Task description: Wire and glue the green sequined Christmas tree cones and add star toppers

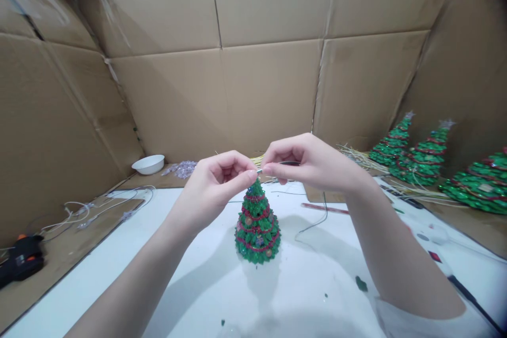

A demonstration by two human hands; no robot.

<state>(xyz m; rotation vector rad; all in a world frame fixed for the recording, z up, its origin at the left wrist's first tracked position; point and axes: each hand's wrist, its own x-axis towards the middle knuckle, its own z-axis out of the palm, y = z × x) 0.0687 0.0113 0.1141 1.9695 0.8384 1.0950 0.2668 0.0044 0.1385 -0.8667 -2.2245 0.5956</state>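
Observation:
A small green beaded Christmas tree [257,227] with red garlands and round ornaments stands upright on the white tabletop in front of me. My left hand [222,182] is closed, thumb and forefinger pinching at the tree's tip and partly hiding it. Beside it, my right hand [295,162] is closed around a thin dark tool [291,162], whose exact kind is unclear. A tiny silvery piece [260,171] shows between the fingertips of both hands, right above the tip. Behind the right wrist, a thin grey wire [325,211] hangs down and curls on the table.
Several finished trees [425,153] stand at right near bundled pale wires [360,158]. A white bowl [148,164] and clear beads [184,169] sit back left. A black glue gun [24,259] lies far left by white cords [79,214]. Cardboard walls [269,90] enclose the table.

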